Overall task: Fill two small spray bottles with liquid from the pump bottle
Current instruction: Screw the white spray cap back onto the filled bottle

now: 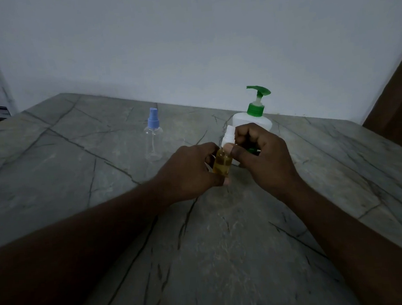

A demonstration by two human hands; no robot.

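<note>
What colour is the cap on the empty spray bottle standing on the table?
Light blue, on the clear spray bottle; seen in the head view.

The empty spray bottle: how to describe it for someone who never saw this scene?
On the grey stone table, look left of the white pump bottle with the green head. The spray bottle stands alone, upright. Its cap is blue and its body clear, unlike the yellow-filled bottle held nearer the camera.

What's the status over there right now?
Left hand grips yellow-filled spray bottle. Right hand pinches its white cap. Blue-capped bottle looks empty, untouched. Pump bottle close behind hands.
</note>
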